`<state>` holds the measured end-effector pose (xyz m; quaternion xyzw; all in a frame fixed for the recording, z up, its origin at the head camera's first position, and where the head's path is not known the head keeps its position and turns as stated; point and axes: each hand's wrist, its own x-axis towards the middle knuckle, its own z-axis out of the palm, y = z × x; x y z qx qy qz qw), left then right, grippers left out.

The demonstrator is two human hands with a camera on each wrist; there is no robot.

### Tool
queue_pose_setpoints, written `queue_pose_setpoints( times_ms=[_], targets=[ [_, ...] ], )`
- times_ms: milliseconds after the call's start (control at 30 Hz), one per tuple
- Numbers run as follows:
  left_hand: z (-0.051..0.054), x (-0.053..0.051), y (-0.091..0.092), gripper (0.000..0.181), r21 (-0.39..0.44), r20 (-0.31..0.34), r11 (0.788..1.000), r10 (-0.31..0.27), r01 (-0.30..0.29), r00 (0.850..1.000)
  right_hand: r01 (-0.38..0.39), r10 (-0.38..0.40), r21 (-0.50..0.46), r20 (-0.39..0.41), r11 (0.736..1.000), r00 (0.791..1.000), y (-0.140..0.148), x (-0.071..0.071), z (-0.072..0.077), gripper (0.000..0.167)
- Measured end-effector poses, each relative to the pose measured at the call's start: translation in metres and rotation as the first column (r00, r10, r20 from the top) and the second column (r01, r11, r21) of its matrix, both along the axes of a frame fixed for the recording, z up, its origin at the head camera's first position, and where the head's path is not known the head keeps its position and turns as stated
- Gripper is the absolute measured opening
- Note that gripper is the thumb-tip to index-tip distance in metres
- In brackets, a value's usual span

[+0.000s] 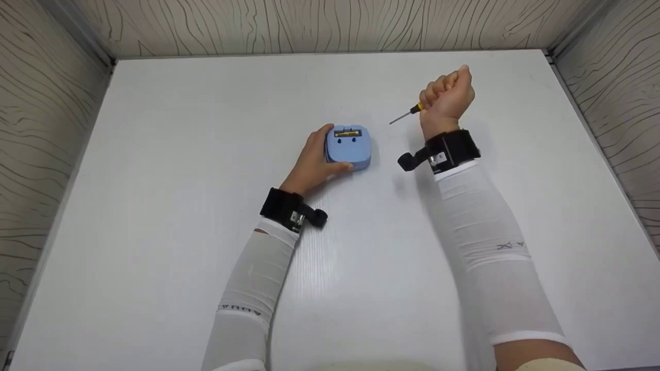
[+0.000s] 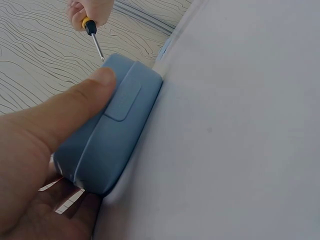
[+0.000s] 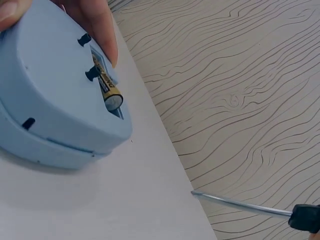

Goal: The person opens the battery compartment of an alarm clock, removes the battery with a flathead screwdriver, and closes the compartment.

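In left hand [image 1: 313, 157] and right hand [image 1: 447, 99]: grasped items

The left grasps a light-blue, rounded-square plastic case [image 1: 349, 153]; the right, a black-and-yellow-handled metal screwdriver [image 1: 414, 109]. A gold cylindrical battery [image 1: 348, 133] lies recessed in the case, which rests on the white desk [image 1: 180, 154].

In front of me I have a white table [image 1: 154, 206], which has a smooth, slightly shiny top and a straight far edge. Directly on this top I see a blue device [image 1: 349, 152] with rounded corners. It rests flat, its underside touching the surface, nearer to the far edge than to me.
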<state>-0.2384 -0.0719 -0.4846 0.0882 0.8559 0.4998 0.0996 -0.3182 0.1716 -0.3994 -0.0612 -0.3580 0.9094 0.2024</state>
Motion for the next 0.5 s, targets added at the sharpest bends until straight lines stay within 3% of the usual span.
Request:
queue_pose_setpoints(
  times_ms=[500],
  targets=[
    [0.002, 0.001, 0.000, 0.103, -0.031, -0.016, 0.999, -0.011, 0.011, 1.000, 0.042, -0.045, 0.140, 0.020, 0.989, 0.999, 0.036, -0.001, 0.002, 0.056]
  ],
)
